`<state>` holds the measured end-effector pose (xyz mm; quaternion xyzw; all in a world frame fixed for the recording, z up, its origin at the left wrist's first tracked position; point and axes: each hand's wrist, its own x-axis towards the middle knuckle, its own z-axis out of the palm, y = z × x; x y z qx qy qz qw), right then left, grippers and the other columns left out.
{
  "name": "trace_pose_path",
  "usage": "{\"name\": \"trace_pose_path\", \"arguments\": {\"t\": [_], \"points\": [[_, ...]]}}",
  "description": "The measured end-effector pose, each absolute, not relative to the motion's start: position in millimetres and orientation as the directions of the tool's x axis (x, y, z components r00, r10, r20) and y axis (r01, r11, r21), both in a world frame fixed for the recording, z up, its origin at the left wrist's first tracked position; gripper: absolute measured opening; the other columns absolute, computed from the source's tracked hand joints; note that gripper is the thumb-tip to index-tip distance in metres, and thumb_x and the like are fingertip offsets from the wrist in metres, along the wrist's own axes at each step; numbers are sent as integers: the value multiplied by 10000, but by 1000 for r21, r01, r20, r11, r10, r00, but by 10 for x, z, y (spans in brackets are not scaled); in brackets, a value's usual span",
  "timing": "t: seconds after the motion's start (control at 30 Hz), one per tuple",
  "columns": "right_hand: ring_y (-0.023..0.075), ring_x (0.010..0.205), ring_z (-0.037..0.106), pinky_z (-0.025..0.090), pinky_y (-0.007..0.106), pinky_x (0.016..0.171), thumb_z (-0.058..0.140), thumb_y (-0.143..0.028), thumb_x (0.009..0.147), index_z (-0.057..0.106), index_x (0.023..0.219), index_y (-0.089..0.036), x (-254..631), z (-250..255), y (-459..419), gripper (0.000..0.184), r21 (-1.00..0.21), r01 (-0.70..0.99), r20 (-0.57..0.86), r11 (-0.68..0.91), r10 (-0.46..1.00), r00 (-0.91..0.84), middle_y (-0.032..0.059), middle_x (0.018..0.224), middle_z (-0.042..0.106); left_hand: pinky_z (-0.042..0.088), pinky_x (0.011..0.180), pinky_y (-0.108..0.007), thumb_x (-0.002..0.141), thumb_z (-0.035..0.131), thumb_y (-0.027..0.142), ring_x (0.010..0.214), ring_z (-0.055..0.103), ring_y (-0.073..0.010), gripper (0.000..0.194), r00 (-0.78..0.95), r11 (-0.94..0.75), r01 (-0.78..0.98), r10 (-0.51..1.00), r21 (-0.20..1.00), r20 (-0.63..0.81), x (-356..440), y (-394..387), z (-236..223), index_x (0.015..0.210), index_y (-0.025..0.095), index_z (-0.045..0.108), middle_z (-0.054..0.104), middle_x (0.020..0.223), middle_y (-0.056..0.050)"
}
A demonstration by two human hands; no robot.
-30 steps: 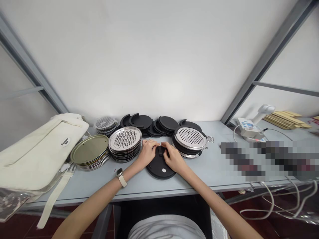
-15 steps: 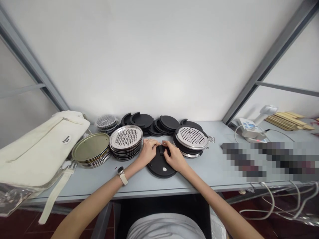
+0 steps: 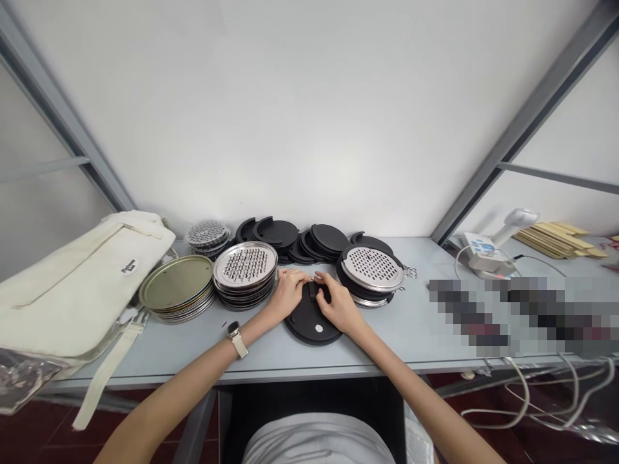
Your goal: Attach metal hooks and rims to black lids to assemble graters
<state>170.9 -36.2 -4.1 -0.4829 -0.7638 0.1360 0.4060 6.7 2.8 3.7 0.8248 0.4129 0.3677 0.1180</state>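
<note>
A round black disc (image 3: 311,321) with a small white dot lies flat on the grey table (image 3: 271,351) in front of me. My left hand (image 3: 285,294) rests on its far left edge with fingers curled. My right hand (image 3: 338,304) is on its far right edge, fingers bent. Both sets of fingertips pinch a small black tab (image 3: 312,290) at the disc's far rim. A watch sits on my left wrist (image 3: 234,336).
Left of the disc stand a stack of perforated metal discs (image 3: 245,265) and a stack of plain metal plates (image 3: 176,286). More black discs (image 3: 290,240) lie behind; another perforated stack (image 3: 371,268) is right. A cream bag (image 3: 72,283) lies far left; cables and a white device (image 3: 488,252) right.
Both hands stay on the black disc's far rim with only slight finger shifts. The view has tilted a little.
</note>
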Motion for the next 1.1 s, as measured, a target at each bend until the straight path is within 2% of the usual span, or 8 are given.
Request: {"name": "trace_pose_path", "arguments": {"t": [0.47, 0.7, 0.93, 1.1], "points": [[216, 1070, 638, 496, 385, 942, 420, -112, 869, 503, 1170, -182, 1702, -44, -380, 320, -644, 589, 490, 488, 855, -172, 112, 1127, 663, 336, 857, -368, 876, 481, 12, 880, 624, -189, 238, 395, -626, 623, 770, 469, 502, 62, 7, 43, 835, 175, 649, 701, 884, -21], [221, 1094, 617, 479, 409, 969, 409, -109, 871, 496, 1193, -185, 1703, -74, -375, 342, -650, 573, 501, 499, 849, -170, 113, 1148, 645, 319, 871, -371, 876, 479, 41, 910, 603, -198, 198, 403, -620, 645, 772, 447, 491, 75, -28, 81, 859, 182, 618, 678, 896, -25], [224, 1075, 613, 482, 417, 952, 411, -114, 867, 465, 1250, -198, 1697, -88, -373, 395, -655, 570, 510, 497, 847, -152, 104, 1143, 634, 314, 889, -365, 869, 467, 35, 931, 621, -189, 249, 404, -612, 645, 781, 457, 476, 60, -16, 65, 1017, 199, 583, 687, 963, -17], [232, 1022, 619, 495, 417, 915, 415, -135, 870, 480, 1235, -195, 1670, -81, -421, 375, -657, 596, 504, 462, 857, -108, 103, 1079, 640, 312, 888, -361, 879, 482, 55, 921, 623, -187, 181, 423, -622, 637, 776, 456, 467, 49, -1, 68, 934, 191, 587, 688, 928, -9]]}}
